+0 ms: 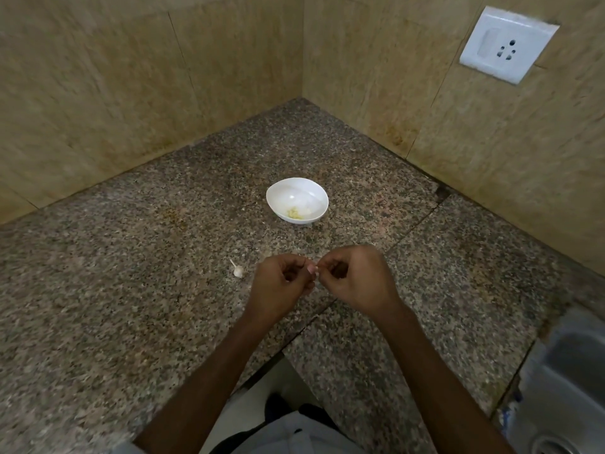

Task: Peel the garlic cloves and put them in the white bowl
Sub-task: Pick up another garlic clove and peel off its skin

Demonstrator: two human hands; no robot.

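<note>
A white bowl (pixel 278 194) stands on the granite counter (pixel 131 290) and holds a few pale yellow peeled bits. In front of the bowl, my left hand (pixel 281 285) and my right hand (pixel 357 278) meet with fingers curled. Between their fingertips they pinch a small pale garlic clove (pixel 312 269), mostly hidden by the fingers. Another unpeeled garlic clove (pixel 238 270) with a thin stalk lies on the counter just left of my left hand.
Tiled walls meet in a corner behind the bowl. A white wall socket (pixel 507 44) sits on the right wall. A steel sink (pixel 569 381) lies at the lower right. The counter's front edge cuts in near my body.
</note>
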